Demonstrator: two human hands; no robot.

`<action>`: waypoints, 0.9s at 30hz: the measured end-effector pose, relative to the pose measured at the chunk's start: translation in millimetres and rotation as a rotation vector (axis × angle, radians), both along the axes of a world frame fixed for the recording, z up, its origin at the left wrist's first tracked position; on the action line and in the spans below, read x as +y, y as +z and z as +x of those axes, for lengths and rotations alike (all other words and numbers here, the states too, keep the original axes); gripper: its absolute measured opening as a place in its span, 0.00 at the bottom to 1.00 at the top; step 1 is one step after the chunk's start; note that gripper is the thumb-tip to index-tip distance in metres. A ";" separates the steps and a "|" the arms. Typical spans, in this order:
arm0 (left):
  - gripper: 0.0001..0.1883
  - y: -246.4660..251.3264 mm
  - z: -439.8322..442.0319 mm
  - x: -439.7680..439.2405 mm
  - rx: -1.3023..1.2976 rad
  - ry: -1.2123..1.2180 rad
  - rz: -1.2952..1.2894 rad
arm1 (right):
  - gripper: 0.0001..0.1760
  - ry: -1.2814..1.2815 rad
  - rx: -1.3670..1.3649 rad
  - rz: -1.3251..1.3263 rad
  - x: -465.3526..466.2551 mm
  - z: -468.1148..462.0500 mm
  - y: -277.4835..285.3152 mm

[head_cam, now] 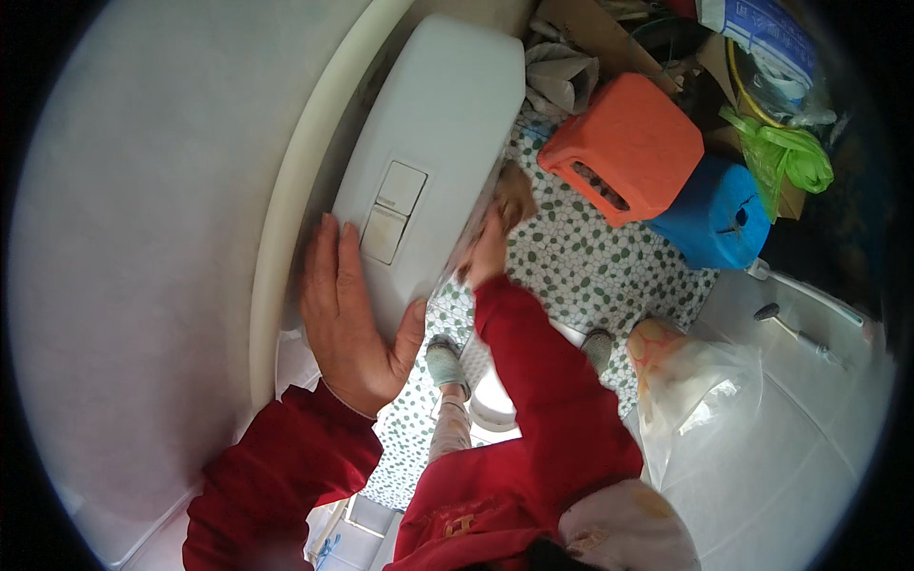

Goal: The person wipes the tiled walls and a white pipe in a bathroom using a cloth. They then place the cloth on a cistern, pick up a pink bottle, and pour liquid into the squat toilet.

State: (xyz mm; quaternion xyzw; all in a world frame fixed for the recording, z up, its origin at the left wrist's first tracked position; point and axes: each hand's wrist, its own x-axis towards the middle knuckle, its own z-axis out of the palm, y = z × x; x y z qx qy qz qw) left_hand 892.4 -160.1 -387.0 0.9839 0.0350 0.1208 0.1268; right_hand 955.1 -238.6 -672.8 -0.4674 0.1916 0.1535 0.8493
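A white toilet cistern point(457, 93) with two rectangular flush buttons point(394, 213) on its top is mounted along the wall before me. My left hand point(357, 314) rests flat on the near end of the cistern, its fingers pointing up along the wall side and its thumb spread over the near edge. Nothing is held in it. Beside the cistern's other long side, my right hand point(488, 250) grips a brown cloth point(515, 196) close against that face. The cistern's edge partly hides the fingers and the cloth.
A white pipe point(296, 171) bends along the wall. On the pebble-patterned floor point(571, 250) stand an orange plastic jug point(643, 143) and a blue container point(721, 214). Bags and cardboard point(607, 32) crowd the far corner. A clear plastic bag point(700, 400) and a small brush point(792, 328) are at right.
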 end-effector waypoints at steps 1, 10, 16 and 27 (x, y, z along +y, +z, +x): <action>0.39 -0.4 -6.4 5.5 0.003 0.032 0.019 | 0.29 0.050 0.105 0.036 12.7 -34.4 31.1; 0.36 -0.7 -10.2 3.4 -0.035 0.106 -0.073 | 0.25 0.178 0.184 0.132 37.9 -182.7 169.7; 0.35 -0.4 -8.0 4.0 -0.020 0.087 -0.066 | 0.31 -0.046 0.376 0.547 28.5 -97.0 151.5; 0.37 5.9 -16.1 5.3 -0.003 0.151 -0.122 | 0.27 0.295 0.083 0.154 -22.4 90.4 147.7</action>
